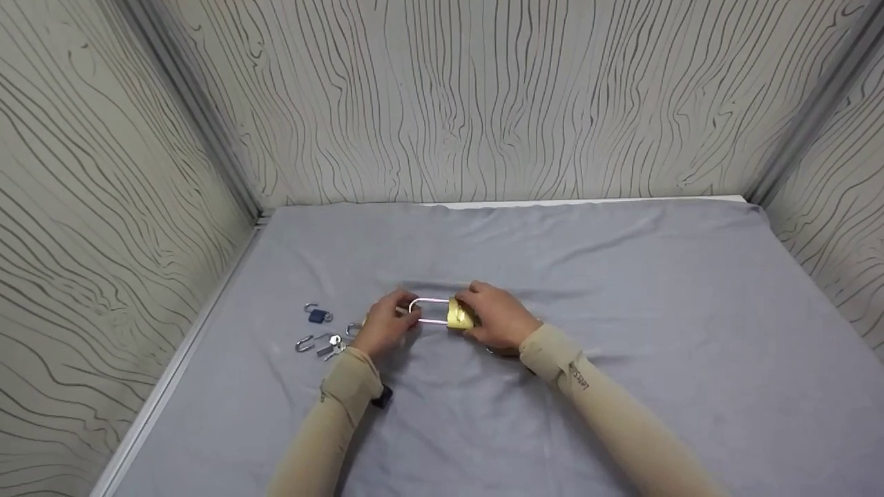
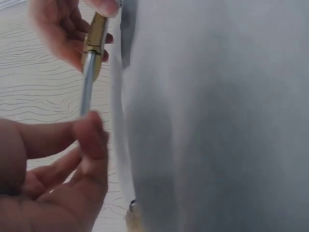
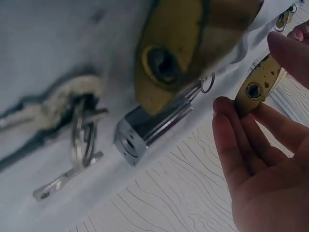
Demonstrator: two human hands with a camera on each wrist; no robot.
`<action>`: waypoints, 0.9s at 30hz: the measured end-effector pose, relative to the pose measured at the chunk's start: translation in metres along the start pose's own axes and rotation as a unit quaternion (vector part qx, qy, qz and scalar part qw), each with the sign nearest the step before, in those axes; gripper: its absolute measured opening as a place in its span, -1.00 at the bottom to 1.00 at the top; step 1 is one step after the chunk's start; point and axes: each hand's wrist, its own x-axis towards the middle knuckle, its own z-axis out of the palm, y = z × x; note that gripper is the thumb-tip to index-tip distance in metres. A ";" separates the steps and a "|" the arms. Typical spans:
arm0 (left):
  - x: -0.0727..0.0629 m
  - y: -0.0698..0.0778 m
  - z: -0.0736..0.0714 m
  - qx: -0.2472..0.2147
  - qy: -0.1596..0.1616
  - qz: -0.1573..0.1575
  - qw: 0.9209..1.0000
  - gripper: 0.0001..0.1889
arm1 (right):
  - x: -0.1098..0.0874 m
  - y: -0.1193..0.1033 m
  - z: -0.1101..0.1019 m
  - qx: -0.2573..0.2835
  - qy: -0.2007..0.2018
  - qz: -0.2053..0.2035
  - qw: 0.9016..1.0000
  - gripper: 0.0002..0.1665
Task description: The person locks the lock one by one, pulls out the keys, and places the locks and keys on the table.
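Observation:
Between the two hands is a brass padlock (image 1: 461,315) with a long silver shackle, lying sideways. My right hand (image 1: 501,317) grips its body, fingers and thumb at the edges. In the right wrist view, the keyhole end of that padlock (image 3: 256,89) shows between the fingers. With thumb and fingertips, my left hand (image 1: 387,323) pinches the curved end of the shackle (image 2: 88,84). Both legs of the shackle run to the body in the head view.
Left of the hands lie a small blue padlock (image 1: 318,316), a silver shackle (image 1: 304,344) and keys (image 1: 335,341) on the grey cloth (image 1: 656,290). Close to the right wrist camera are another brass padlock (image 3: 164,63), a silver padlock (image 3: 154,128) and keys (image 3: 67,181). Patterned walls enclose the table.

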 end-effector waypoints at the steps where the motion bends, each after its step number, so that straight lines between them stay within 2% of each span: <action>1: -0.001 0.001 0.001 0.011 -0.006 0.002 1.000 -0.71 | 0.001 0.001 0.002 -0.001 -0.003 0.006 1.000 -0.41; 7: -0.003 -0.002 0.009 0.093 -0.031 0.019 0.995 -0.60 | 0.001 0.004 0.011 0.008 -0.032 0.025 0.999 -0.41; 13: -0.005 0.000 0.010 0.122 -0.056 0.013 0.991 -0.54 | 0.001 0.002 0.011 0.010 -0.041 0.027 0.999 -0.43; 18: -0.010 -0.001 0.003 0.127 -0.036 0.011 0.991 -0.58 | 0.006 -0.003 0.010 0.007 -0.056 0.022 0.998 -0.38; 23: -0.010 0.001 -0.001 0.128 -0.019 0.018 0.991 -0.62 | 0.006 -0.003 0.006 0.009 -0.068 0.044 0.997 -0.33; 27: -0.009 0.001 -0.004 0.161 0.028 0.029 0.986 -0.70 | 0.001 0.001 0.002 0.029 -0.056 0.054 0.997 -0.33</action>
